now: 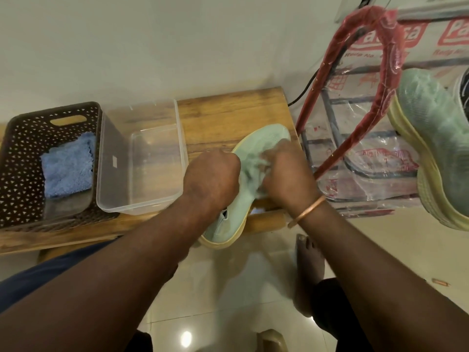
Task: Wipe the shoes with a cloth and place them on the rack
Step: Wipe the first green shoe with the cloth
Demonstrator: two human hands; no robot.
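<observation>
Shoe (pixel 264 137), cloth (pixel 250 163), red bag (pixel 375 179) lettering (partly hidden)

Person, seen from the head camera. Left hand (pixel 212 174) and right hand (pixel 286 171): bare. Both forearms are bare along their whole visible length. Right wrist: one thin bangle (pixel 305 210), copper-coloured, a plain round band lying slantwise across the wrist. Left side, lower body: dark blue garment (pixel 50 270), smooth cloth, plain as far as can be seen. Right side, lower body: black garment (pixel 330 313); its cut cannot be made out. One foot (pixel 308 265): bare, toes showing.
</observation>
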